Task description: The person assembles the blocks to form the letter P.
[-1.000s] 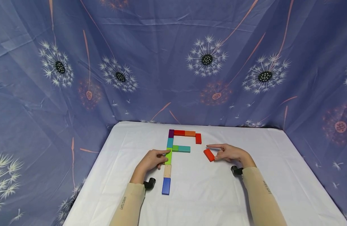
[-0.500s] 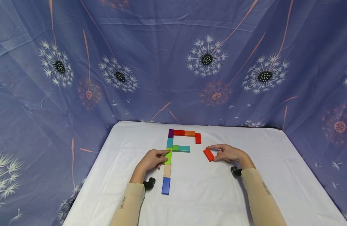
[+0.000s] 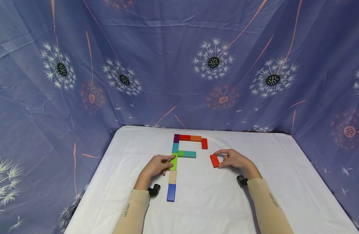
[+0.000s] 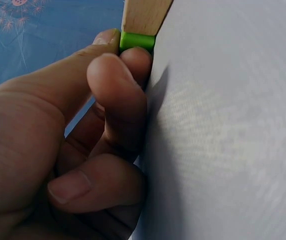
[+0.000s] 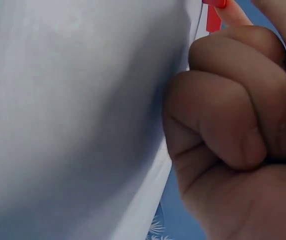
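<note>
A column of flat blocks lies on the white cloth in the head view: purple [image 3: 176, 138], teal [image 3: 175, 148], light green [image 3: 174, 158], plain wood [image 3: 172, 177] and blue [image 3: 171, 192]. My left hand [image 3: 154, 165] pinches the light green block, thumb and index finger on it; the left wrist view shows its green end [image 4: 137, 42] at the fingertips. To the right, my right hand [image 3: 235, 160] holds a loose red block [image 3: 214, 161] by its right side between thumb and index finger. Its other fingers [image 5: 223, 115] are curled in the right wrist view.
From the purple block, a red block [image 3: 184, 137] and an orange block [image 3: 195, 138] run right to another red block [image 3: 204, 143] standing lengthwise. A green block [image 3: 180, 153] and a turquoise block [image 3: 190, 154] branch from the column. Patterned blue fabric [image 3: 167, 65] hangs behind the table.
My right index finger has come down onto the red block, which has turned slightly straighter and shifted a little left. My left hand stays on the light green block.
</note>
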Demonstrator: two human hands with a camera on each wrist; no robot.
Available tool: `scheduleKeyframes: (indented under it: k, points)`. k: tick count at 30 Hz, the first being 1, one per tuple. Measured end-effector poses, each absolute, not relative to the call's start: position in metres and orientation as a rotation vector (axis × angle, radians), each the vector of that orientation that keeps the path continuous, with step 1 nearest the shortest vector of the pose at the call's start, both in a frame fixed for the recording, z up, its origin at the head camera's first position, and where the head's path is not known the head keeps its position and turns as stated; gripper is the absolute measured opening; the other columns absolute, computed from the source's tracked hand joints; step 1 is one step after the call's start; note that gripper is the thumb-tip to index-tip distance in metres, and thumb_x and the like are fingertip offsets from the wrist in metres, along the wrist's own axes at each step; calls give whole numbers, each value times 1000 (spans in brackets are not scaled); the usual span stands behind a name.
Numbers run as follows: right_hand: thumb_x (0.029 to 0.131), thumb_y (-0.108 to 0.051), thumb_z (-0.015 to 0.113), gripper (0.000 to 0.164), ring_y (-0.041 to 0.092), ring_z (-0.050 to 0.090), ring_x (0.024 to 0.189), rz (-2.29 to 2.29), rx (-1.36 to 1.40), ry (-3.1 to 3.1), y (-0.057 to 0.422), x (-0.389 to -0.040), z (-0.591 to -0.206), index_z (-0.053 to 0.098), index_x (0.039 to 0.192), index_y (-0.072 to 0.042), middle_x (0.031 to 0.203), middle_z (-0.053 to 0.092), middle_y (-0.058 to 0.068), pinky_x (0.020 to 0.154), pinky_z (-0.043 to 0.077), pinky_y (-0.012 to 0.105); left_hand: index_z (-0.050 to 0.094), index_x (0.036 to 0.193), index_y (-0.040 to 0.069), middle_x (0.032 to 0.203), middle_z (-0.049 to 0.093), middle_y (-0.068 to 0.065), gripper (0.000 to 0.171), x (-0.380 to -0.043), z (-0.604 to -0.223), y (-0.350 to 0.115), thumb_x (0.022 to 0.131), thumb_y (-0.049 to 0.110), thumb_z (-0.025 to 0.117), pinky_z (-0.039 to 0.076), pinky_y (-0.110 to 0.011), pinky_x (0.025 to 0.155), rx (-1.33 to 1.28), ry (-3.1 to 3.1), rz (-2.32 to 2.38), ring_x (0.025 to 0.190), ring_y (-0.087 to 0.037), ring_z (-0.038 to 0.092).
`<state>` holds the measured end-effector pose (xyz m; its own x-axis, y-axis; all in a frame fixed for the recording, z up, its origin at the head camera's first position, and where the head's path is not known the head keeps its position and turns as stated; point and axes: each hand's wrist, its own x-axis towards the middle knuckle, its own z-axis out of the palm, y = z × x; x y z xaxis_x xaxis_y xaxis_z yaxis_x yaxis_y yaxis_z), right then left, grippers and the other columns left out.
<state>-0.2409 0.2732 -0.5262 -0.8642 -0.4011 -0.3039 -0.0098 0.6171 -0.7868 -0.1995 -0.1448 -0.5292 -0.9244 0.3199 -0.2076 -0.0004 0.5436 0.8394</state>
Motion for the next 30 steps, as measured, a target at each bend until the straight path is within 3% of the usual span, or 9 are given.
scheduleKeyframes:
  k: [6,14,21,30]
  points:
    - [83,-30,92,68,14,34,62,-1158,-312,2469,267,-240,-527,67,145,-19,64,37,-4,63,32,30,67,146,27,72,67,0,47,-199,-530,-144,100,26,76,49,-32,68,256,2444,1329,49,-12,57]
    - [83,-33,92,64,14,27,60,-1272,-248,2520,254,-234,-524,69,141,-18,62,31,-5,61,29,32,67,147,26,73,68,-1,47,-199,-529,-145,100,25,75,49,-29,65,263,2444,1329,50,-12,57]
    - [82,-32,93,64,15,27,58,-1410,-127,2536,234,-229,-524,69,139,-14,62,32,-4,59,28,30,67,146,26,74,69,-1,47,-199,-528,-145,100,25,75,49,-29,68,253,2442,1341,50,-12,57]
    - [81,-36,93,66,16,24,58,-1561,108,2592,207,-227,-526,69,140,-18,63,27,-2,53,24,28,67,146,25,72,68,-1,47,-198,-526,-144,100,25,75,48,-31,66,270,2443,1339,50,-13,57]
